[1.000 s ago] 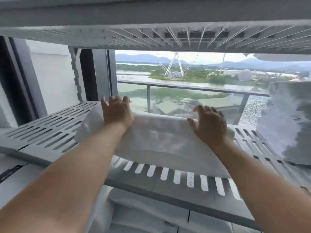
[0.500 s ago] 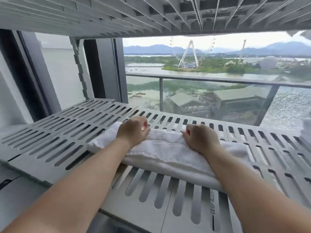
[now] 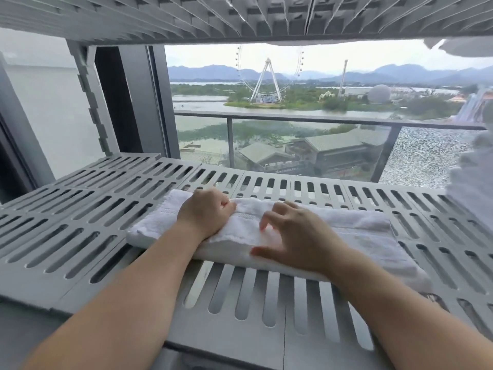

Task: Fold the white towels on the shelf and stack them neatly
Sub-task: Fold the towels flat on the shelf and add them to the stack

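A white towel, folded into a long flat band, lies across the grey slotted shelf. My left hand rests on the towel's left part with the fingers curled, pressing it down. My right hand hovers over the towel's middle with fingers spread and bent, the fingertips touching the cloth. Both forearms reach in from the bottom of the view.
Another white towel hangs at the right edge, and a bit of white cloth droops from the upper shelf. Behind the shelf is a window with a balcony railing. A grey shelf post stands at back left.
The towel went from lifted to lying flat on the shelf. My right hand has gone from a closed press to spread fingers and slid slightly toward me; the left hand stays pressing.
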